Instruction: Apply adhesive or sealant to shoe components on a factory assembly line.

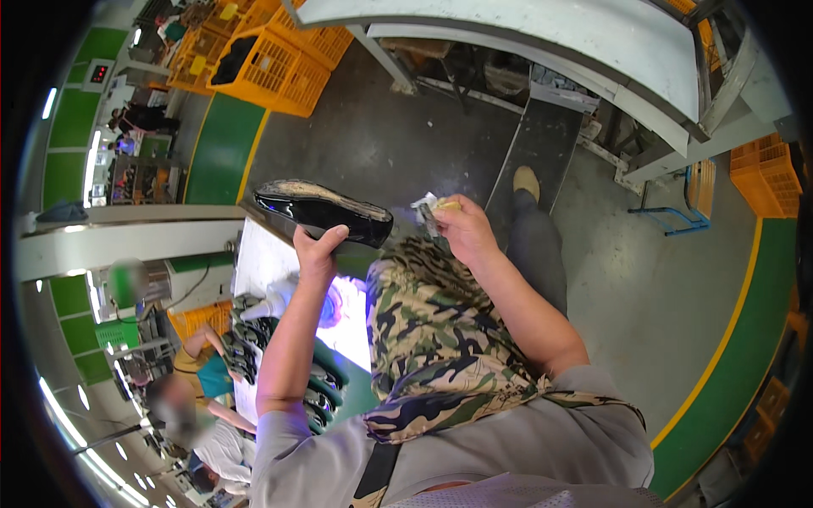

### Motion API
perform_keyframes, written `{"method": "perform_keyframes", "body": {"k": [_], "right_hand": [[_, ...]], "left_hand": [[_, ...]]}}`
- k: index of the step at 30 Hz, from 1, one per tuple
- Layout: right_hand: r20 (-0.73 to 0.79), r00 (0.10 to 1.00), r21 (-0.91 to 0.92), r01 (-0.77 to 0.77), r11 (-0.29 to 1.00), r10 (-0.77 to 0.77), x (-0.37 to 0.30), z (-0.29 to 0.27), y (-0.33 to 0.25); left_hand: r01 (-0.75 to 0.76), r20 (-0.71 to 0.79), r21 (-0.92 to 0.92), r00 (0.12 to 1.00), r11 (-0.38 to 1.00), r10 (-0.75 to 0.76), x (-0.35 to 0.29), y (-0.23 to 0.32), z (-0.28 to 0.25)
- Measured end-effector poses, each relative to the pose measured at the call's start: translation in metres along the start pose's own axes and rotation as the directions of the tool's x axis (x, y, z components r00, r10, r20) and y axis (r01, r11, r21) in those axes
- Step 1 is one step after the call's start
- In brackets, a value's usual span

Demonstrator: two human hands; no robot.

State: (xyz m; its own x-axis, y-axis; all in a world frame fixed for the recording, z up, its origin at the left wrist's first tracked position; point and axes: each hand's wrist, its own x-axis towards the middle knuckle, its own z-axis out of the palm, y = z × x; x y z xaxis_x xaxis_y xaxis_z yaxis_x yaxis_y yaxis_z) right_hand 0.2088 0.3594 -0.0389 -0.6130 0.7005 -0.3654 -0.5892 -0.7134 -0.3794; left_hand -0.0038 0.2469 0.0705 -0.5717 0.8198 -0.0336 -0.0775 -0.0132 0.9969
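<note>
My left hand (318, 252) grips a glossy black shoe (313, 213) from below and behind, its thumb pressed against the side. The shoe lies level, its toe pointing left and its opening facing away from me. To its right, my right hand (466, 230) pinches a small crumpled scrap (426, 212), whitish and grey with a yellowish bit; whether it is cloth or paper I cannot tell. The scrap and the shoe are apart. Below my left forearm, several black shoes (322, 389) sit near a brightly lit white worktop (258, 258).
Orange plastic crates (279, 72) stand at the far left. A white-topped bench (525, 25) spans the far side. A blue-framed stool (677, 212) and another orange crate (762, 173) are at the right. Co-workers sit at the left, one in a yellow top (199, 368).
</note>
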Motion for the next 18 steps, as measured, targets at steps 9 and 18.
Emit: {"method": "perform_keyframes", "body": {"k": [9, 18], "right_hand": [[-0.326, 0.945, -0.257, -0.056, 0.965, -0.032, 0.063, -0.096, 0.003], [-0.261, 0.961, -0.297, 0.010, 0.955, -0.091, 0.069, -0.104, 0.005]], "left_hand": [[-0.326, 0.092, 0.168, 0.945, 0.930, 0.315, 0.197, 0.109, 0.106], [-0.332, 0.334, 0.943, 0.940, -0.035, 0.069, 0.299, 0.202, 0.265]]}}
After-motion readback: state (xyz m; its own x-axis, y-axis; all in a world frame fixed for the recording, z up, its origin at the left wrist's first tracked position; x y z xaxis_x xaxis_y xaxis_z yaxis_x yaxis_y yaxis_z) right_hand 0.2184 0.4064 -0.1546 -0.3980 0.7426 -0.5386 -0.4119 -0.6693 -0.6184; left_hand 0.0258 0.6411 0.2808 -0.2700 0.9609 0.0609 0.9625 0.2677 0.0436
